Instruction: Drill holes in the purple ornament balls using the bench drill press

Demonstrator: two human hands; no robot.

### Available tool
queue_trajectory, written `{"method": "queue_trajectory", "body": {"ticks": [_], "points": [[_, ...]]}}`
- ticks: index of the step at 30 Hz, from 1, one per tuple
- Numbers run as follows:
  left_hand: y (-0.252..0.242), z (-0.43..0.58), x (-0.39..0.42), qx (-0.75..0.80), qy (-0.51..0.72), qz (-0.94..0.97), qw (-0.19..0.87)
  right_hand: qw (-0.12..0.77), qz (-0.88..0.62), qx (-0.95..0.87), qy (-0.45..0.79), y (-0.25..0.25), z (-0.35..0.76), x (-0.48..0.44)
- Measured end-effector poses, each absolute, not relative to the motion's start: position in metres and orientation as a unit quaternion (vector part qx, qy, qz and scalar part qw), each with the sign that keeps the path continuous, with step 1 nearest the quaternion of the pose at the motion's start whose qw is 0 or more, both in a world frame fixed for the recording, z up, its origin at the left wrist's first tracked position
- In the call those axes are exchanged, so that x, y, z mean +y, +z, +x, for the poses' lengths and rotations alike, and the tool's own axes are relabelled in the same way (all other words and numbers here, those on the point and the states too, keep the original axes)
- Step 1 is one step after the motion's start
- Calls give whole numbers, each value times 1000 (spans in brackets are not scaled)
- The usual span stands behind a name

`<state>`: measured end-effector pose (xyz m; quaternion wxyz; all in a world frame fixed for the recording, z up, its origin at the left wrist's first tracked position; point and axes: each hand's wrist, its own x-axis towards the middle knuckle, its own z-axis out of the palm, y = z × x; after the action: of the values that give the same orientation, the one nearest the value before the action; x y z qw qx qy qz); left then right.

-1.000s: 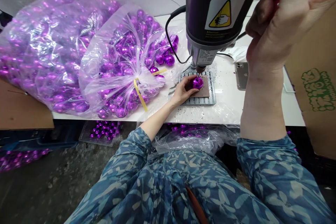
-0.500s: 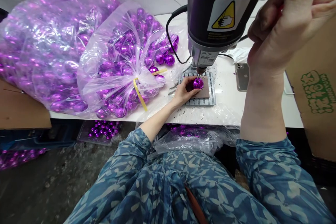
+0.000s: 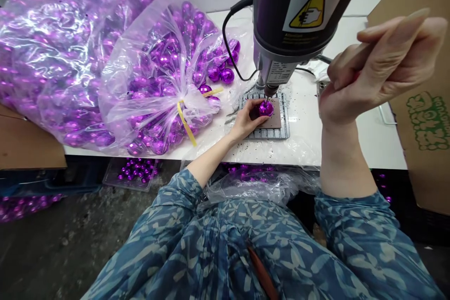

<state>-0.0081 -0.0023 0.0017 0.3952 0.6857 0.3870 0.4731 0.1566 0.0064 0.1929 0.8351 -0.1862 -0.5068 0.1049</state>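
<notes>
Left hand (image 3: 245, 121) clamped on purple ball (image 3: 266, 108), from its 8 o'clock side; ball on brown pad (image 3: 273, 122) under drill (image 3: 298, 14). Right hand (image 3: 381, 68) at 2 o'clock, fingers curled, hint of red inside, can't tell what it grips. Drill top cut off, bit contact unclear. Tied clear bag (image 3: 184, 98) at 9–10 o'clock full of balls (image 3: 160, 146); tray (image 3: 110, 177) at 8 o'clock holds smaller ones

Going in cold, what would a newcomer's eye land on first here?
Probably the bulky dark drill at top centre, with its yellow warning sign. Next, the bulging clear plastic full of shiny purple balls at left. Below the drill, the left hand holds a single ball.
</notes>
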Motion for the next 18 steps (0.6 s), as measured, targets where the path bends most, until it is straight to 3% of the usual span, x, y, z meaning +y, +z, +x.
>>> {"method": "queue_trajectory", "body": {"ticks": [18], "points": [[-1, -8, -1, 386, 476, 680, 402, 844, -148, -515, 32, 154, 168, 24]]}}
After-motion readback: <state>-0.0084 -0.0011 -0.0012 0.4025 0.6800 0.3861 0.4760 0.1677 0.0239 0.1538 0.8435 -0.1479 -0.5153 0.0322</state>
